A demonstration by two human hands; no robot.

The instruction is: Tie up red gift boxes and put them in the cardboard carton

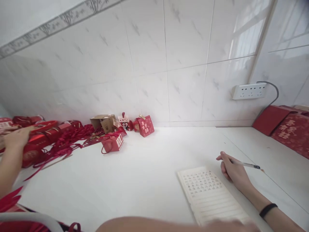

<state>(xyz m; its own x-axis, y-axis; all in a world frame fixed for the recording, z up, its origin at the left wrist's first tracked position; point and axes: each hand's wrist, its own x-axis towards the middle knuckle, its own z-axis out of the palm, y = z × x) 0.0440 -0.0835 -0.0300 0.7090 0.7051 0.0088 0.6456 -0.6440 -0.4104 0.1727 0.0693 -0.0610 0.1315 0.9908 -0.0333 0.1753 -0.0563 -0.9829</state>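
1. Fingers of the right hand curl inward, holding a slim pen; from where I stand, the exact pinch and the writing tip are hidden.
2. The pen's long axis runs nearly sideways, its dark end pointing right, away from the page.
3. Just left of those fingers, and apart from them, a lined notebook slants from upper left to lower right, with rows of handwriting across its upper part.
4. Nearest the notebook is the left hand, a blur at its near end; I cannot tell whether its fingers are spread or together.
5. Farther off on the white table, small red boxes stand near the tiled wall.
6. At far left, another person's hand is among more red boxes, beside dark pink ribbons.
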